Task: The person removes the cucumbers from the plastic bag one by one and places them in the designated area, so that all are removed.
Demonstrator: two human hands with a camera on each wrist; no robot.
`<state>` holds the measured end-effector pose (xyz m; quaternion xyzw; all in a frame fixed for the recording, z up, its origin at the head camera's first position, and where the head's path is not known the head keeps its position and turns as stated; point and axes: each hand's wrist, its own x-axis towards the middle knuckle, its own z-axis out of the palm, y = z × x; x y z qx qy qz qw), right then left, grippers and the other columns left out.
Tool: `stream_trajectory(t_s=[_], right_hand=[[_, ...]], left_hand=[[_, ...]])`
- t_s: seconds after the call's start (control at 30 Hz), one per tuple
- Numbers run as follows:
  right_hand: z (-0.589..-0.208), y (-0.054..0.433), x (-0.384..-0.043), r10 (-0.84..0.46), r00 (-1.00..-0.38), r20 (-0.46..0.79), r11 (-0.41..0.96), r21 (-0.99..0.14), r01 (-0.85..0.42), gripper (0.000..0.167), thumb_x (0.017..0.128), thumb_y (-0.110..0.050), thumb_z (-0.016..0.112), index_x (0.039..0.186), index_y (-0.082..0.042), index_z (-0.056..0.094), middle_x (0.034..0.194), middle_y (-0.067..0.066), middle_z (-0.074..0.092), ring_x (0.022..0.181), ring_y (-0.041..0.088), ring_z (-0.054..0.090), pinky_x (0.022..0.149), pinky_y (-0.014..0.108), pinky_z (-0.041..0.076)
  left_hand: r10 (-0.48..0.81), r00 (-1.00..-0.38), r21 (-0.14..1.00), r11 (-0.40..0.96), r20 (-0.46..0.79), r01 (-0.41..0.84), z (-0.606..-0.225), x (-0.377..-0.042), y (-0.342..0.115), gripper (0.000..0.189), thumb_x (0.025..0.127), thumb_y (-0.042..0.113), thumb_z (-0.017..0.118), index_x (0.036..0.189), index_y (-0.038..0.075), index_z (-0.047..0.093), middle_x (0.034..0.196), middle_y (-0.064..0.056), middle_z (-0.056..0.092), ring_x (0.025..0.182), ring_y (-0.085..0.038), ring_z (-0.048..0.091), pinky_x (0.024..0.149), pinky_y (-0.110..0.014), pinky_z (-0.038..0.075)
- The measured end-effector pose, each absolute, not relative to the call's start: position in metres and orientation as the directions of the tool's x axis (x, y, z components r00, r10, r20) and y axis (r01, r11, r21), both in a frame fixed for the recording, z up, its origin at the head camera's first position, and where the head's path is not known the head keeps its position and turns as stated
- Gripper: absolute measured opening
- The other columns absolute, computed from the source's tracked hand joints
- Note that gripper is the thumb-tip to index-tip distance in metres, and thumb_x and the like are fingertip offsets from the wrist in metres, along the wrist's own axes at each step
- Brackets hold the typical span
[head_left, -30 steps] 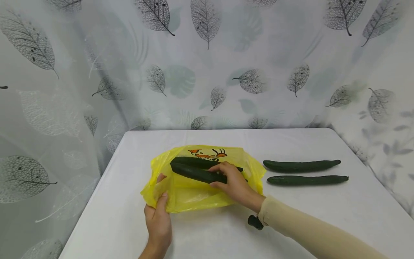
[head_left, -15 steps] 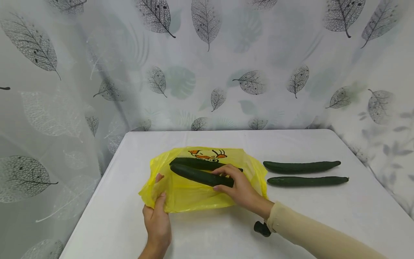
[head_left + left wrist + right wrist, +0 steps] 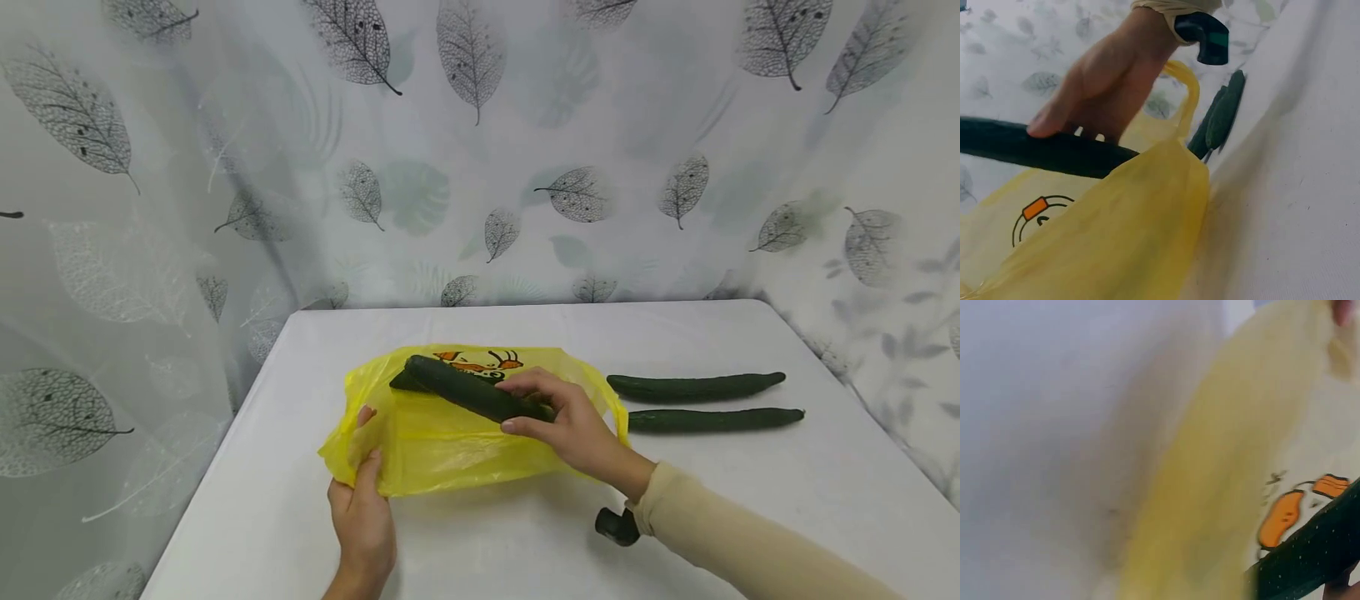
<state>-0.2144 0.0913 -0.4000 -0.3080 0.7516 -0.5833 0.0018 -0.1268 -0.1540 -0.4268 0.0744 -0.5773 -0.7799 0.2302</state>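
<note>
White table [image 3: 495, 550], leaf-print backdrop [image 3: 480, 150] beyond; my right hand [image 3: 573, 425] curls round a long cucumber [image 3: 465, 390] at the yellow bag [image 3: 457, 467]'s mouth, my left hand [image 3: 363, 521] pinching its rim (second cucumber [image 3: 403, 382] inside, mostly hidden).

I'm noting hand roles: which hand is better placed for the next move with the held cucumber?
Likely the right hand: it grips that cucumber at the opening of the yellow bag, while the left hand is occupied holding the bag's edge.
</note>
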Motion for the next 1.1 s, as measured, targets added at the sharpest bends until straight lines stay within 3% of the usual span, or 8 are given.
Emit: stream_trajectory(t_s=[0.1, 0.3, 0.5, 0.77, 0.97, 1.1], right_hand=[[-0.389, 0.093, -0.213, -0.460, -0.809, 0.366, 0.032, -0.903, -0.427, 0.041, 0.089, -0.007, 0.077, 0.129, -0.015, 0.067, 0.126, 0.004, 0.063, 0.112, 0.027, 0.060, 0.096, 0.040, 0.053], [-0.366, 0.094, -0.209, -0.442, -0.851, 0.285, -0.151, -0.958, -0.242, 0.041, 0.092, -0.004, 0.073, 0.132, -0.009, 0.063, 0.128, 0.014, 0.060, 0.111, 0.035, 0.062, 0.090, 0.043, 0.058], [-0.347, 0.100, -0.207, -0.399, -0.889, 0.226, -0.284, -0.952, -0.115, 0.040, 0.099, -0.002, 0.063, 0.138, -0.010, 0.059, 0.133, 0.012, 0.059, 0.119, 0.028, 0.057, 0.104, 0.038, 0.050], [-0.319, 0.115, -0.211, -0.330, -0.910, 0.253, -0.424, -0.901, -0.097, 0.036, 0.101, -0.005, 0.059, 0.136, -0.014, 0.063, 0.125, 0.004, 0.059, 0.113, 0.023, 0.054, 0.107, 0.039, 0.048], [-0.304, 0.126, -0.216, -0.316, -0.905, 0.285, -0.498, -0.862, -0.097, 0.038, 0.103, -0.006, 0.056, 0.140, -0.013, 0.061, 0.137, 0.006, 0.058, 0.130, 0.027, 0.043, 0.111, 0.044, 0.041], [-0.298, 0.134, -0.219, -0.313, -0.890, 0.331, -0.504, -0.852, -0.140, 0.040, 0.104, -0.003, 0.053, 0.142, -0.010, 0.058, 0.136, 0.007, 0.058, 0.132, 0.029, 0.040, 0.111, 0.043, 0.040]], left_hand=[[-0.424, -0.893, 0.944, -0.204, 0.153, 0.259, -0.428, -0.126, -0.155, 0.048, 0.106, -0.001, 0.032, 0.153, 0.000, 0.037, 0.157, -0.006, 0.041, 0.145, -0.019, 0.033, 0.115, -0.023, 0.033], [-0.400, -0.905, 0.951, -0.193, 0.147, 0.240, -0.427, -0.124, -0.156, 0.049, 0.106, -0.001, 0.031, 0.155, 0.003, 0.036, 0.158, -0.003, 0.039, 0.146, -0.017, 0.031, 0.115, -0.022, 0.032], [-0.407, -0.902, 0.953, -0.188, 0.145, 0.238, -0.428, -0.124, -0.156, 0.048, 0.106, 0.000, 0.031, 0.154, 0.000, 0.035, 0.159, -0.005, 0.039, 0.147, -0.018, 0.030, 0.115, -0.022, 0.032], [-0.388, -0.906, 0.948, -0.185, 0.172, 0.259, -0.428, -0.123, -0.156, 0.049, 0.106, -0.001, 0.030, 0.154, 0.005, 0.038, 0.157, -0.002, 0.041, 0.146, -0.017, 0.031, 0.114, -0.021, 0.033], [-0.387, -0.908, 0.952, -0.181, 0.160, 0.245, -0.428, -0.124, -0.156, 0.049, 0.106, 0.000, 0.030, 0.154, 0.006, 0.038, 0.157, -0.001, 0.041, 0.146, -0.016, 0.031, 0.115, -0.021, 0.032], [-0.385, -0.909, 0.954, -0.177, 0.161, 0.244, -0.429, -0.124, -0.156, 0.049, 0.106, -0.001, 0.031, 0.155, 0.005, 0.037, 0.158, -0.001, 0.041, 0.146, -0.016, 0.031, 0.115, -0.021, 0.032]])
